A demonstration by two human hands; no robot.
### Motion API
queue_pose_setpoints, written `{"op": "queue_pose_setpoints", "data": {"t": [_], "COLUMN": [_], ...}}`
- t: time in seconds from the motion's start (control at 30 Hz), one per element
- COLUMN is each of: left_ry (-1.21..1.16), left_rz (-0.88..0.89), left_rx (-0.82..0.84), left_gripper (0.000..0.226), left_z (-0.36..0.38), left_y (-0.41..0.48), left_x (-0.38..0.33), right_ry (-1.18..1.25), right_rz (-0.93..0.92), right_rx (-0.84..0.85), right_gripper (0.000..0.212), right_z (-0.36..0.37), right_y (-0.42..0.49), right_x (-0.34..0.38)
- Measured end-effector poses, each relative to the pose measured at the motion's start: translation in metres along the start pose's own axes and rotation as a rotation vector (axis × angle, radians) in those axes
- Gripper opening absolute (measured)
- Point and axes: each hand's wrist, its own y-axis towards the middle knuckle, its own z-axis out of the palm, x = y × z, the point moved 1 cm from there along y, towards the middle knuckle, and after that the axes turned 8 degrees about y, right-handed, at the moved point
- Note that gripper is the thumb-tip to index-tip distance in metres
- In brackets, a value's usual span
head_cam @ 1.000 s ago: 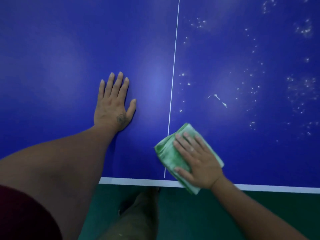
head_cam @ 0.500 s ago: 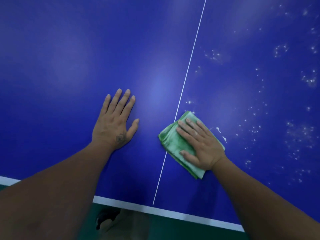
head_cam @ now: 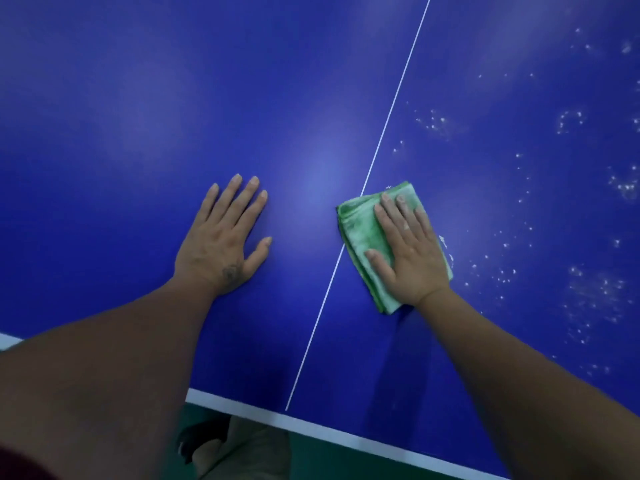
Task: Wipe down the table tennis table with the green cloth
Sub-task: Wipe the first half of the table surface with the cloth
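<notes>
The blue table tennis table (head_cam: 138,133) fills the view, with a thin white centre line (head_cam: 391,112) running up it. A folded green cloth (head_cam: 360,233) lies just right of that line. My right hand (head_cam: 408,251) presses flat on the cloth with straight fingers. My left hand (head_cam: 225,240) rests flat on the bare table left of the line, fingers spread. White specks and smears (head_cam: 588,289) dot the surface to the right of the cloth.
The table's white near edge (head_cam: 346,434) runs across the bottom. Below it are the green floor (head_cam: 322,459) and my leg and shoe (head_cam: 207,441).
My right hand has slid the cloth away from the near edge, up the table along the centre line. The left hand has stayed planted flat on the table.
</notes>
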Motion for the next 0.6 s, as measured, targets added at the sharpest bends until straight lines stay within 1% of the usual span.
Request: {"op": "queue_pose_setpoints", "data": {"t": [0.13,0.23,0.3,0.4,0.53,0.6], "left_ry": [0.004,-0.005,-0.021,-0.027,0.001,0.012], "left_rz": [-0.008,-0.007,-0.005,-0.019,-0.034,-0.076], "left_rx": [0.037,0.048,0.044,0.043,0.046,0.046], "left_gripper": [0.076,0.075,0.076,0.076,0.076,0.075], "left_z": [-0.012,-0.017,-0.016,-0.013,-0.011,-0.010], "left_y": [0.000,0.002,0.002,-0.002,-0.003,-0.006], "left_x": [-0.003,-0.007,-0.008,-0.010,-0.014,-0.020], "right_ry": [0.025,0.081,0.075,0.075,0.094,0.098], "right_rz": [0.058,0.088,0.115,0.110,0.012,0.000], "right_rx": [-0.010,0.033,0.074,0.097,0.113,0.114], "right_gripper": [0.079,0.082,0.082,0.081,0.079,0.079], "right_z": [0.017,0.027,0.030,0.027,0.017,0.011], "right_y": [-0.053,-0.115,-0.154,-0.182,-0.174,-0.166], "right_x": [0.047,0.073,0.081,0.073,0.050,0.037]}}
